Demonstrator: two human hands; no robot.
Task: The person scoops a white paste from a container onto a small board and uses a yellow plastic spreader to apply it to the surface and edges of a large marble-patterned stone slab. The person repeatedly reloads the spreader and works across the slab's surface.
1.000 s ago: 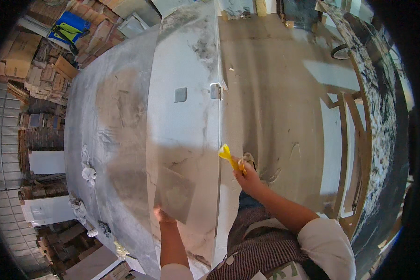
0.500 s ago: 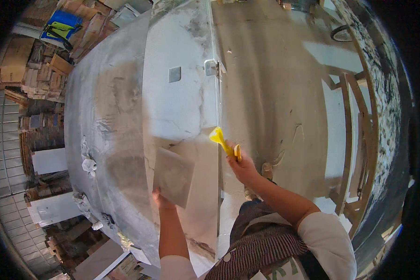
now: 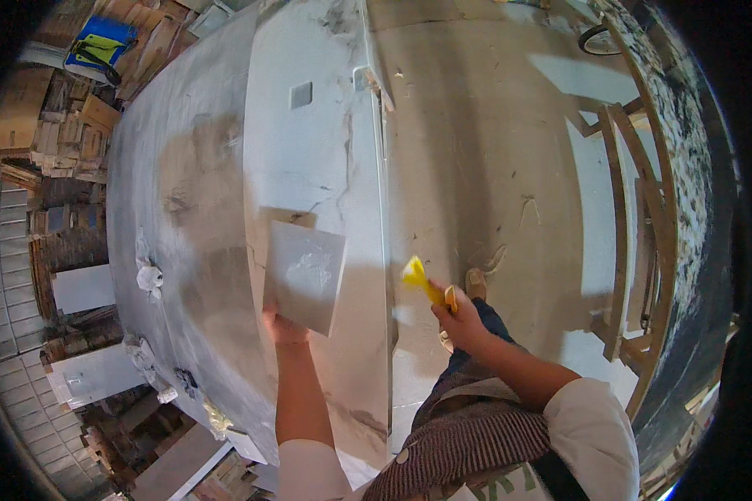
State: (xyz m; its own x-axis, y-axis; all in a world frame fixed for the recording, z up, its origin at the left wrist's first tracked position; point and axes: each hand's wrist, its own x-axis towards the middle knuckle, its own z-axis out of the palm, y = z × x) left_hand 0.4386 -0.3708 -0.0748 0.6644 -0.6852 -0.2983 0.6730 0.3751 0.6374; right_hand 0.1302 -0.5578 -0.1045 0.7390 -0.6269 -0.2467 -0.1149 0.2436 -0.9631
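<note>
My left hand (image 3: 282,327) grips the lower edge of a flat grey square board (image 3: 303,276) with a dab of white plaster on it, held against the white plastered wall face (image 3: 322,159). My right hand (image 3: 459,319) holds a small yellow scraper (image 3: 422,282), its blade pointing up and left, just right of the wall's corner edge (image 3: 384,250). The scraper is off the wall, over the floor side.
Concrete floor (image 3: 493,150) lies to the right with a wooden frame (image 3: 635,209). Stacked wood, tiles and a blue-yellow object (image 3: 100,46) sit at the left. White plaster lumps (image 3: 149,275) lie along the wall top. A small grey switch plate (image 3: 301,94) is on the wall.
The left hand has raised the board up the wall face. The right hand with the yellow scraper shifted slightly lower and rightward, away from the wall corner.
</note>
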